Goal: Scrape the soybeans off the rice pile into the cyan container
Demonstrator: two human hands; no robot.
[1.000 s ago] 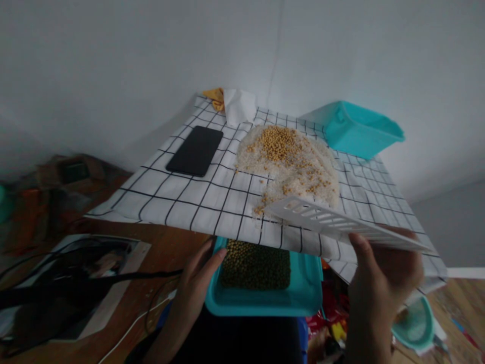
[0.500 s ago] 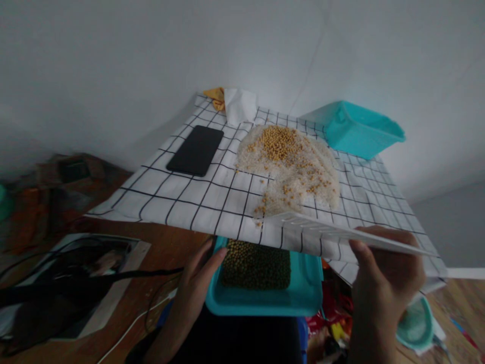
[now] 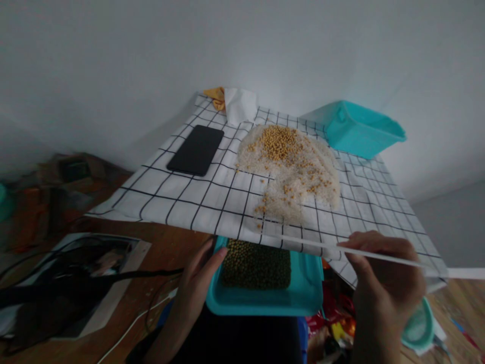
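My left hand grips the left rim of a turquoise tray, its thumb over the edge. Green and yellowish beans fill part of this tray, which sits low, just below the table's front edge. My right hand is closed on a thin white slotted plastic piece, seen nearly edge-on along the table's front edge. Its far end lies beside a spread of white grains, perhaps rice. Yellow beans lie heaped on the grains at the back and scattered toward the front.
A checked cloth covers the table. On it lie a black phone, white paper with a yellow cloth-like piece, and a turquoise bin at the back right. A cable runs over the floor at left.
The white plastic piece has come toward me and down, away from the front of the grains, and now shows nearly edge-on. My left hand and the tray have stayed put.
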